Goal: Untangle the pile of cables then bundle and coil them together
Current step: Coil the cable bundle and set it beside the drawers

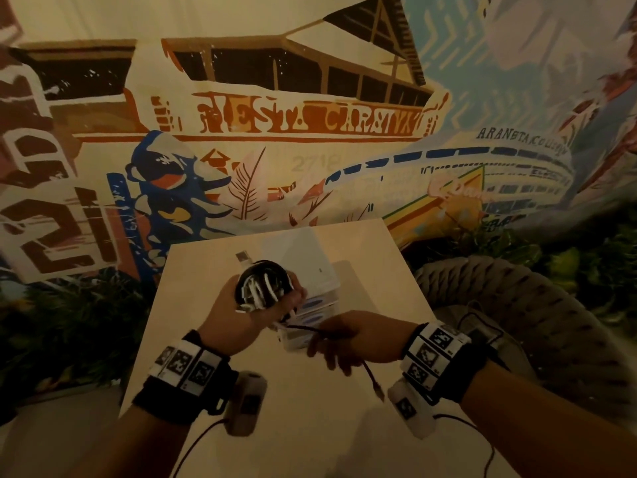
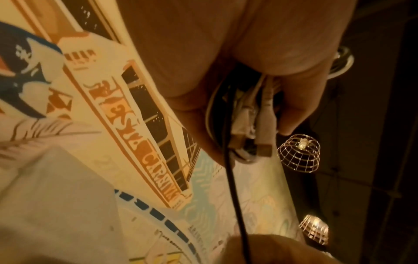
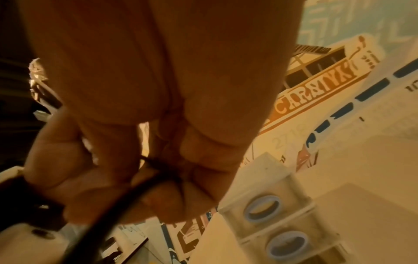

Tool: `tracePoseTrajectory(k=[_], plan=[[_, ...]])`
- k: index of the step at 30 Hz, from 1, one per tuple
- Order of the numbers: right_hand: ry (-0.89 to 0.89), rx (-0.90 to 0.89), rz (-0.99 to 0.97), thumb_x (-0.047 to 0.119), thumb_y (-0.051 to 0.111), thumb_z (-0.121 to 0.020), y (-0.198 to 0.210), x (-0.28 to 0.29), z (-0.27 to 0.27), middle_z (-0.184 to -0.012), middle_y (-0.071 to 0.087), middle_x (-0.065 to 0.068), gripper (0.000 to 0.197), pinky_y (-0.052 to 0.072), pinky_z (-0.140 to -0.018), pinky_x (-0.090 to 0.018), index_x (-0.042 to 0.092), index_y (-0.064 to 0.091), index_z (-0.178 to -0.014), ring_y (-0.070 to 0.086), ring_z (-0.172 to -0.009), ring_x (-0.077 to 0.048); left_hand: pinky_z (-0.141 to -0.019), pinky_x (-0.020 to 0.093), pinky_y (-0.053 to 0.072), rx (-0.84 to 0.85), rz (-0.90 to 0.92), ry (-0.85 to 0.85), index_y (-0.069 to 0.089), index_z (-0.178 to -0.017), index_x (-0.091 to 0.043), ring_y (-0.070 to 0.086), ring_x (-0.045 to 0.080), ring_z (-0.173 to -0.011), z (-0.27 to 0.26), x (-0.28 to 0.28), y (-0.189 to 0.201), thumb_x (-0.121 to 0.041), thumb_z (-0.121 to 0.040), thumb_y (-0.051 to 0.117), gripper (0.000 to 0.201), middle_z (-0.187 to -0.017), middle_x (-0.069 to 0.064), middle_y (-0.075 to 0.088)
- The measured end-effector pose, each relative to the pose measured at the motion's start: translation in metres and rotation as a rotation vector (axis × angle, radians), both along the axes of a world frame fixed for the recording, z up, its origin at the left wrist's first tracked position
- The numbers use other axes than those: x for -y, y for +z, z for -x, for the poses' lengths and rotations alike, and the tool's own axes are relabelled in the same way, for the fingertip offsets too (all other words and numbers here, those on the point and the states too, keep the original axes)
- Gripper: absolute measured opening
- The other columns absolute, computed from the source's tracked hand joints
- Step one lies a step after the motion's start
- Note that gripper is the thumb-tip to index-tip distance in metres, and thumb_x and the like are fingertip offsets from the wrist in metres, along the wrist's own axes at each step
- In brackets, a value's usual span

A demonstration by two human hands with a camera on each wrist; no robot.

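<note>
My left hand (image 1: 248, 305) grips a coiled bundle of black and white cables (image 1: 263, 286) above the small table, with a white USB plug (image 1: 243, 257) poking out at the top. In the left wrist view the fingers (image 2: 291, 107) curl round the white plugs (image 2: 265, 125) and black loops. A loose black cable (image 1: 310, 328) runs from the bundle to my right hand (image 1: 348, 343), which pinches it; its free end and plug (image 1: 377, 388) hang below the hand. The right wrist view shows the curled fingers (image 3: 158, 192) closed on the black cable (image 3: 117, 205).
The pale square table (image 1: 310, 426) carries a white box (image 1: 306, 260) and a clear case with blue rings (image 1: 310, 310) behind my hands. A woven chair (image 1: 517, 305) stands to the right. A painted mural wall (image 1: 275, 132) is behind.
</note>
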State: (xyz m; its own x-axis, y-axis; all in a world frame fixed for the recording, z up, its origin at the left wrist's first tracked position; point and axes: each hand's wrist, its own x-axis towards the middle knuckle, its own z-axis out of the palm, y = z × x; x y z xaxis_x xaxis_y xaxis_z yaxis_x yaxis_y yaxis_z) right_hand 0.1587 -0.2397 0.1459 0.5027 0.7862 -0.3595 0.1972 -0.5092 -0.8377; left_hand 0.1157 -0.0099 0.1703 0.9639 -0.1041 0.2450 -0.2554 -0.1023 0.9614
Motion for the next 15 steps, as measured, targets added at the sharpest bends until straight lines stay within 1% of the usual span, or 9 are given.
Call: tracePoseTrajectory(k=[2,3,5,6,7,9,11,13,15], plan=[[-0.059,-0.003,-0.003,0.024,0.046,-0.107,-0.007,0.009,-0.004,-0.067,0.057,0.009,0.027,0.045,-0.062,-0.031,0.009,0.068,-0.115,0.052,-0.056,-0.01,-0.078,0.046,0.058,-0.023,-0.185,0.035,0.075,-0.087,-0.027,0.072,0.028,-0.084,0.002,-0.009,0.0,-0.051,-0.075,0.079,0.027,-0.084,0.009,0.075],[-0.081,-0.005,0.0,0.025,0.044,-0.108,-0.008,0.012,-0.006,-0.063,0.051,0.01,0.029,0.042,-0.06,-0.031,0.009,0.068,-0.112,0.046,-0.053,-0.009,-0.074,0.043,0.059,-0.045,-0.265,0.043,0.075,-0.082,-0.028,0.072,0.023,-0.078,0.002,-0.011,-0.001,-0.052,-0.074,0.079,0.026,-0.079,0.005,0.074],[-0.087,-0.003,0.01,0.028,0.045,-0.108,-0.007,0.012,-0.006,-0.063,0.046,0.009,0.029,0.041,-0.059,-0.029,0.011,0.069,-0.106,0.042,-0.051,-0.009,-0.066,0.029,0.056,-0.063,-0.46,0.012,0.072,-0.073,-0.033,0.068,0.005,-0.066,0.003,-0.01,-0.002,-0.045,-0.075,0.08,0.015,-0.069,-0.011,0.072],[-0.074,0.01,0.016,0.03,0.046,-0.107,-0.006,0.011,-0.006,-0.064,0.046,0.008,0.029,0.041,-0.058,-0.028,0.013,0.069,-0.103,0.042,-0.051,-0.01,-0.064,0.023,0.053,-0.045,-0.587,-0.019,0.069,-0.076,-0.036,0.065,-0.002,-0.065,0.003,-0.006,-0.001,-0.038,-0.077,0.082,0.013,-0.067,-0.02,0.069],[-0.071,0.024,0.021,0.033,0.046,-0.107,-0.005,0.009,-0.005,-0.064,0.046,0.006,0.03,0.042,-0.059,-0.027,0.014,0.068,-0.1,0.042,-0.052,-0.01,-0.063,0.019,0.049,-0.025,-0.705,-0.048,0.07,-0.083,-0.037,0.061,-0.007,-0.064,0.003,-0.001,0.0,-0.034,-0.079,0.083,0.014,-0.066,-0.026,0.064],[-0.092,0.018,0.009,0.035,0.048,-0.106,-0.005,0.004,-0.004,-0.062,0.046,0.004,0.032,0.043,-0.06,-0.028,0.012,0.067,-0.095,0.043,-0.053,-0.013,-0.059,0.015,0.04,0.011,-0.891,-0.08,0.073,-0.089,-0.027,0.054,-0.004,-0.061,0.002,0.007,-0.002,-0.035,-0.083,0.08,0.012,-0.068,-0.023,0.058],[-0.128,-0.017,-0.022,0.029,0.049,-0.106,-0.008,0.003,-0.005,-0.061,0.046,0.002,0.036,0.043,-0.061,-0.029,-0.002,0.066,-0.099,0.043,-0.054,-0.015,-0.059,0.016,0.039,0.002,-1.001,-0.106,0.072,-0.091,-0.02,0.055,0.007,-0.066,0.002,0.014,-0.004,-0.038,-0.087,0.075,0.019,-0.077,-0.01,0.064],[-0.15,-0.039,-0.028,0.019,0.048,-0.105,-0.011,0.003,-0.006,-0.06,0.048,0.001,0.035,0.043,-0.061,-0.03,-0.013,0.061,-0.102,0.044,-0.054,-0.016,-0.062,0.021,0.043,-0.02,-1.056,-0.148,0.071,-0.093,-0.021,0.057,0.011,-0.07,0.003,0.018,-0.008,-0.04,-0.089,0.071,0.019,-0.084,-0.004,0.069],[-0.157,-0.053,-0.021,0.016,0.047,-0.104,-0.013,0.002,-0.006,-0.06,0.051,-0.003,0.036,0.044,-0.063,-0.031,-0.015,0.06,-0.094,0.046,-0.054,-0.019,-0.059,0.017,0.042,-0.043,-1.071,-0.197,0.07,-0.093,-0.023,0.056,0.007,-0.067,0.003,0.021,-0.011,-0.038,-0.089,0.071,0.016,-0.083,-0.006,0.069]])
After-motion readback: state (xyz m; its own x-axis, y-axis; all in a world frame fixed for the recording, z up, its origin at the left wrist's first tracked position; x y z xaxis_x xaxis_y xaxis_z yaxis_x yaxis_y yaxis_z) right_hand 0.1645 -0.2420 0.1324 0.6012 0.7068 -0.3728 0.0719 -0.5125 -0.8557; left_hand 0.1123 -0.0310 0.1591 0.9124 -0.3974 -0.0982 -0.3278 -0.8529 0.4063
